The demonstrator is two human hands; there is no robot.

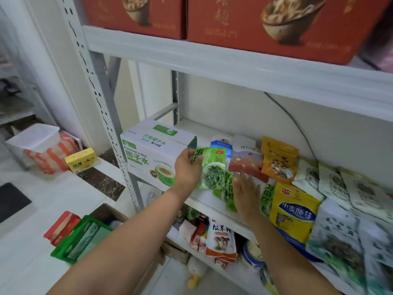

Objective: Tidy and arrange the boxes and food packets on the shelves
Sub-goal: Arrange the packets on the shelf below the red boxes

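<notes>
Beside the white cardboard coconut-water carton (148, 154), the left hand (188, 167) pinches a glossy green plastic seaweed packet (212, 169); farther right of the carton, the right hand (246, 192) presses spread fingers on matching green packets (266, 195). Aligning edges should stack them neatly.

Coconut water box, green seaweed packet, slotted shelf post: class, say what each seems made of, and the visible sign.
Coconut water box: likely matte printed cardboard, judging by its sharp folded edges. Green seaweed packet, gripped by the left hand: probably glossy plastic film, as its surface shows sheen. Slotted shelf post: seemingly grey painted metal, with punched slots.
</notes>
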